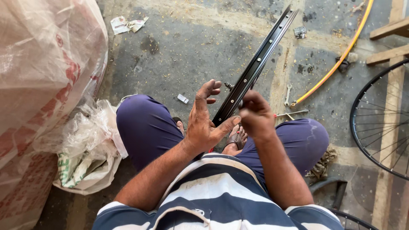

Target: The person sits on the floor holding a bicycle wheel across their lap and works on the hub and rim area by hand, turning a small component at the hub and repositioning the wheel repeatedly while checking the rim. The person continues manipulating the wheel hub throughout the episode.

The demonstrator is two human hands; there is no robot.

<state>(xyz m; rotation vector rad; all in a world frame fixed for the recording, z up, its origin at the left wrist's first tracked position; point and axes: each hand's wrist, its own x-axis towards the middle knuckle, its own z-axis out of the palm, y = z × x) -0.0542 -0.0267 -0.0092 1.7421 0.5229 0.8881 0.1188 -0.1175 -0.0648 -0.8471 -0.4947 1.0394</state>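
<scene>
You are sitting low over a stained concrete floor (179, 51) with your knees spread, and a bare black wheel rim (255, 64) is standing on edge between them, running from your lap up and away toward the top of the view. Your left hand (206, 121) is spreading open beside the rim, the thumb pressing against its near edge while the fingers are lifting loose and clear of it. Your right hand (255, 115) is curling tight on the other side, its fingertips pinching at something small against the rim's inner face; what it is gripping is too small to make out. The two hands are sitting close together with only the rim between them. A small threaded piece (229, 85) is sticking out from the rim just above your left fingers. To your left, a big translucent sack (47, 72) is leaning in, with crumpled plastic bags (89, 149) heaped at its foot beside your left thigh. On the floor beyond your right knee, a small spanner (288, 94) is lying near the end of a yellow hose (336, 64), and a screwdriver-like tool (292, 113) is resting just past your right hand. A spoked wheel (381, 119) is lying at the right edge, partly over wooden slats (390, 40).
</scene>
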